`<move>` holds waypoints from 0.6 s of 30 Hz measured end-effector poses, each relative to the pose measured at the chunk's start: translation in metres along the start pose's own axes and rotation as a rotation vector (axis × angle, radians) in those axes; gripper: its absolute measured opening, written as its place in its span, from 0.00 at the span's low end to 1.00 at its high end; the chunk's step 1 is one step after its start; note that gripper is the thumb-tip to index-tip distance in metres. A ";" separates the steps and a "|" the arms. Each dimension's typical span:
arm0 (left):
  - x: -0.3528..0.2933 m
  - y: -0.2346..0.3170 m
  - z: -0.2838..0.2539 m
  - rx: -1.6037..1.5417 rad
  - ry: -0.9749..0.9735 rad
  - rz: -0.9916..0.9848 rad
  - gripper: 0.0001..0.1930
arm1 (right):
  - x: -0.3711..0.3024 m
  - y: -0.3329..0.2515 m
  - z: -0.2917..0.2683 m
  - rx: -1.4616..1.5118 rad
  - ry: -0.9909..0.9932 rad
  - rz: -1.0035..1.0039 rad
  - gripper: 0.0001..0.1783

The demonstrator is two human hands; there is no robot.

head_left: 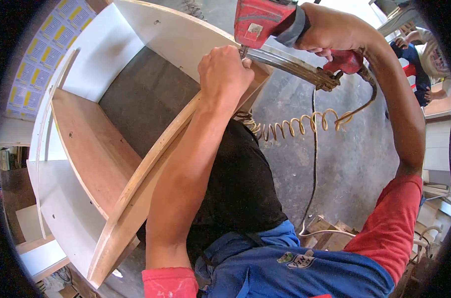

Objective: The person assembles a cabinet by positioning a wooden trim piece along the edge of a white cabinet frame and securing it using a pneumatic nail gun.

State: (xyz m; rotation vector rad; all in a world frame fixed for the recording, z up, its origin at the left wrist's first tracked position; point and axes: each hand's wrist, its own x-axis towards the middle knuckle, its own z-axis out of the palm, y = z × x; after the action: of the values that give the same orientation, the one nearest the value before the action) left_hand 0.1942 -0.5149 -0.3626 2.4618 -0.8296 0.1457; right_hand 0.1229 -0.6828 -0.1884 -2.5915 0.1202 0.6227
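Observation:
My right hand (329, 31) is wrapped round the handle of a red nail gun (257, 30), holding it up at the top centre. Its long metal magazine (295, 64) points to the right, and its nose comes down beside my left fingers. My left hand (224, 72) is closed at the far end of a curved wooden edge (151, 169); what its fingers pinch is hidden. That edge belongs to a large curved cabinet frame (165, 35) with white inner faces and a brown cross panel (93, 141). The frame leans in front of me on the left.
A coiled air hose (295, 124) runs from the gun toward the frame. A dark cable (314, 164) crosses the grey floor (349, 164). Another person (429, 64) is at the far right. Wood offcuts (327, 231) lie near my right side. A thin pale strip (40, 198) bows along the frame's left side.

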 end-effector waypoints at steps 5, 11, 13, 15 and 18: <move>0.000 -0.002 -0.004 -0.033 0.011 -0.013 0.15 | 0.013 0.027 0.017 0.060 0.162 -0.029 0.12; 0.000 0.001 -0.008 -0.031 0.016 -0.038 0.16 | 0.008 0.024 0.026 0.153 0.179 -0.067 0.12; 0.000 0.001 -0.008 -0.042 0.004 -0.040 0.18 | 0.008 0.024 0.025 0.167 0.199 -0.050 0.12; 0.000 0.003 -0.007 -0.043 0.020 -0.032 0.19 | 0.010 0.030 0.020 0.084 0.131 -0.076 0.13; -0.002 -0.004 -0.006 -0.035 0.032 -0.023 0.20 | 0.011 0.019 0.025 0.027 0.200 -0.084 0.14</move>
State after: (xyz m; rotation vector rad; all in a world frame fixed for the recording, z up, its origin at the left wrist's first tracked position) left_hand 0.1955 -0.5081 -0.3595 2.4293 -0.7832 0.1607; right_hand 0.1192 -0.6880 -0.2214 -2.6118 0.0826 0.3282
